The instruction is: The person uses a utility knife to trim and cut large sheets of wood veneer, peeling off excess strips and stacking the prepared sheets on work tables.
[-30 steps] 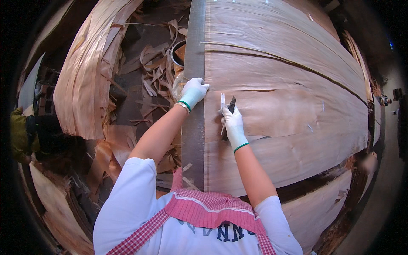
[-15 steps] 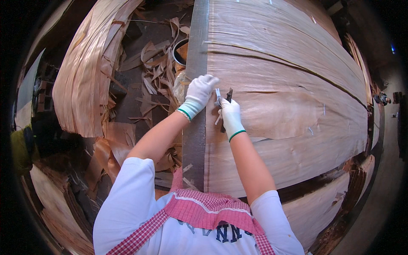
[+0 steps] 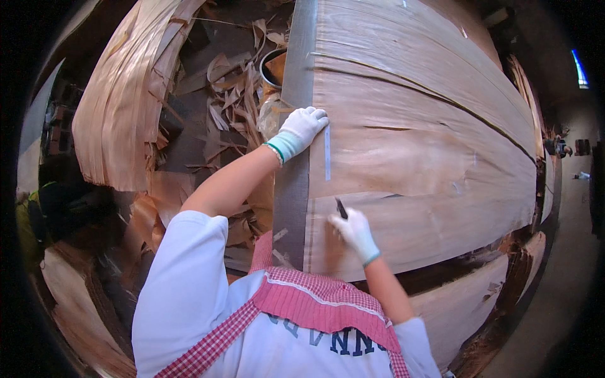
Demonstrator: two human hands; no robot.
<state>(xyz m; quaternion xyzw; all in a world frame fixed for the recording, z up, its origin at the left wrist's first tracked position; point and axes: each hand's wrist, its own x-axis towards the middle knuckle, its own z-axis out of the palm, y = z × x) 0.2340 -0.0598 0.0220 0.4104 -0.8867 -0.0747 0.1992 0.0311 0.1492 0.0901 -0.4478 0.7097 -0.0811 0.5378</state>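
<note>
**White strip [image 3: 328, 154] on a thin wood sheet [image 3: 409, 230]**

The strip lies near the sheet's left edge, its upper end at the left hand [image 3: 304, 124], whose fingers are held together; whether they pinch it cannot be told. The right hand [image 3: 356, 232], blurred, is closed around a black tool [image 3: 341, 208], apart from the strip. Apparently done: this strip is down. Apparently left: the long split [image 3: 441, 94] above gapes, no strip visible across it.

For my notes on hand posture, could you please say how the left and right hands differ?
The left hand is at the upper end of the white strip, while the right hand is closer to the pink apron. The left hand shows no tool; the right hand holds a dark tool. Both wear white, green-edged gloves.
</note>
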